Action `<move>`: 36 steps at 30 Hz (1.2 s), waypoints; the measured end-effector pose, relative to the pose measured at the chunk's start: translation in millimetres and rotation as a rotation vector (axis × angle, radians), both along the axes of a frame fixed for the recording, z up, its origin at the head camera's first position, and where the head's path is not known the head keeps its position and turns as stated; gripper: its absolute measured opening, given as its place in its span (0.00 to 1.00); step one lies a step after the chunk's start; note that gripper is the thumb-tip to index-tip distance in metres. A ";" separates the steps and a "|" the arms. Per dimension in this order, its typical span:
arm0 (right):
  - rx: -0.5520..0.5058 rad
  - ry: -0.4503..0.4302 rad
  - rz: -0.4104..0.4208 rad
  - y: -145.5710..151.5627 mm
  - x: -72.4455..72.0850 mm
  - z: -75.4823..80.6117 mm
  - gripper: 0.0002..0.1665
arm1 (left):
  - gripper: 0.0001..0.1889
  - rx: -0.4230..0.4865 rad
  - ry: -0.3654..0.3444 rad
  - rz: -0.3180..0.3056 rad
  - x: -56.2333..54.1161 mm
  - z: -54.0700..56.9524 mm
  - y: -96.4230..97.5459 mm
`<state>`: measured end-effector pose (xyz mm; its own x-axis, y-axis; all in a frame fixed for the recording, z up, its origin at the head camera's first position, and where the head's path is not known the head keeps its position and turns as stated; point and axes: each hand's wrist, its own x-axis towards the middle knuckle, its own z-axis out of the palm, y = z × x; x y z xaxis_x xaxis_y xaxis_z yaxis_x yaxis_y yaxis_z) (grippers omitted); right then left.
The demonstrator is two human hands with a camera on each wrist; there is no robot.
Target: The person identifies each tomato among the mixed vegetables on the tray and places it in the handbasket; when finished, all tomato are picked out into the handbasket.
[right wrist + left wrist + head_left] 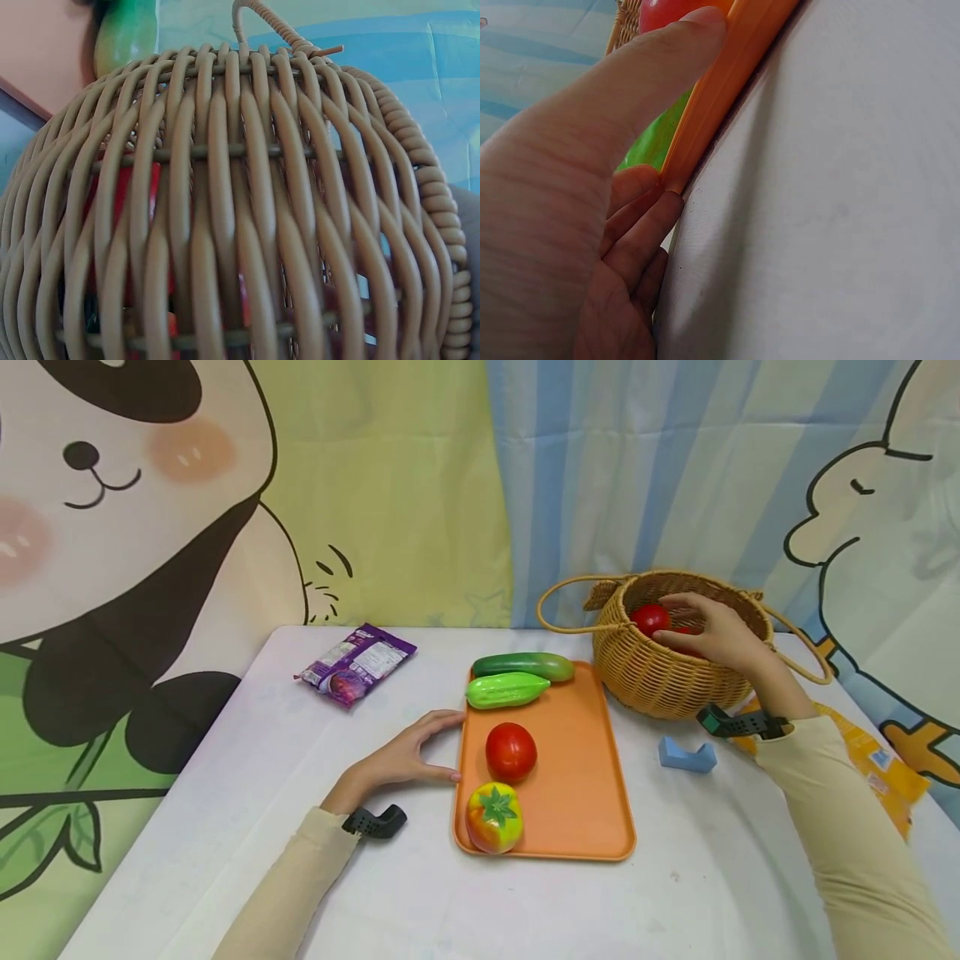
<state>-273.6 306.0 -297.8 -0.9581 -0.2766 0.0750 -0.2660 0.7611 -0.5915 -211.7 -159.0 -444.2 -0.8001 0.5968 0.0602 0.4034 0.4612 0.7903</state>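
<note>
My left hand [408, 752] lies at the left edge of an orange tray [570, 777], fingertips and thumb touching its side. In the left wrist view, the thumb [652, 67] stretches along the tray wall [727, 75]. On the tray are a dark green cucumber [525, 665], a light green ridged vegetable [507, 691], a red tomato [511, 752] and a yellow-orange persimmon with a green leaf top [494, 818]. My right hand [708, 631] reaches into a wicker basket [660, 681], thumb and fingers gripping a round red fruit [649, 619]. Basket weave [225, 202] hides this hand in the right wrist view.
More red items show inside the basket, through its weave. A purple snack packet [356, 665] lies back left. Right of the tray is a small blue block [687, 756]; an orange-yellow packet [877, 768] lies partly under the right forearm. The basket's handles [573, 578] stick out sideways.
</note>
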 end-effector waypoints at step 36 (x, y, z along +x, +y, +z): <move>-0.264 0.224 0.095 -17.5 26.6 -7.2 0.24 | 0.46 0.021 0.018 -0.015 1.9 3.2 0.8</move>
